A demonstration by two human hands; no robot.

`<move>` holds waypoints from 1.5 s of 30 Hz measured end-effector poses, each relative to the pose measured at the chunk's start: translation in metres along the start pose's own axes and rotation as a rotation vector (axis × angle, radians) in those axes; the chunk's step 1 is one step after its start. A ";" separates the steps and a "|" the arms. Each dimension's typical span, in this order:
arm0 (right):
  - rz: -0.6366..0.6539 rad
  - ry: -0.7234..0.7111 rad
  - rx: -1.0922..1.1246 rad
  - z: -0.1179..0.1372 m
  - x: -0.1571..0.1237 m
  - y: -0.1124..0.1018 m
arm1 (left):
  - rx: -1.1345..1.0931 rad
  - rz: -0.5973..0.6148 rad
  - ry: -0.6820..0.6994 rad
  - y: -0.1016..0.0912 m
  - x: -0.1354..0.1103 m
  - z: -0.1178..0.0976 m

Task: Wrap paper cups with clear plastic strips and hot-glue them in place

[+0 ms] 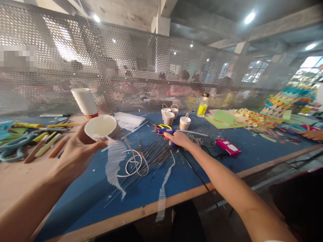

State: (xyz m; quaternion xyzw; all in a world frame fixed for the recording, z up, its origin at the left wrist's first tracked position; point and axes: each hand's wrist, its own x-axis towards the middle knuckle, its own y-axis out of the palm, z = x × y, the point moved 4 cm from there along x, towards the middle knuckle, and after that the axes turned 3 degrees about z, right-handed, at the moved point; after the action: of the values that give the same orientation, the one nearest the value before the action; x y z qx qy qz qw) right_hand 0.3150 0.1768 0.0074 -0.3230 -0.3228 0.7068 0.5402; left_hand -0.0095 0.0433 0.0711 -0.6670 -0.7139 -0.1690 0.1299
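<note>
My left hand (80, 148) is closed round a white paper cup (102, 127), its open mouth tilted toward me. A pale cord hangs from the cup's right side toward a loose white coil of cord (136, 164) on the table. Farther right, my right hand (178, 138) grips a blue glue gun (164, 129) with an orange trigger; its nozzle points left. Thin grey wires (153, 153) lie fanned out below the glue gun. Just beyond it stand several small white baskets with looped handles, one wrapped in a tan band (185, 123).
Teal scissors (19, 148), markers and sticks lie at left, near stacked paper cups (84, 101). A bottle with a yellow label (202, 106), coloured paper (223, 118) and a magenta box (228, 147) are at right. Another person's hand (313, 134) rests at far right. Behind stands a perforated metal screen (141, 60).
</note>
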 end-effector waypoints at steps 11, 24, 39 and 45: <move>-0.232 -0.074 -0.347 0.009 -0.020 -0.015 | 0.184 -0.115 -0.074 0.006 -0.002 -0.004; -0.054 -0.849 -0.485 0.100 -0.038 0.037 | 0.220 -0.069 -0.075 0.001 -0.002 -0.006; -0.107 -1.107 -0.957 0.136 -0.019 0.078 | 0.069 0.017 -0.045 0.000 -0.003 0.001; -0.117 -1.081 -0.874 0.131 -0.016 0.068 | 0.086 0.027 -0.041 0.002 -0.004 0.001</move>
State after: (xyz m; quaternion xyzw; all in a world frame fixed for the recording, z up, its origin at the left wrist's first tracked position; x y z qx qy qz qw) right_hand 0.1753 0.1326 0.0312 -0.0959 -0.8181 0.5436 0.1613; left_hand -0.0076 0.0402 0.0688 -0.6735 -0.7141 -0.1227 0.1461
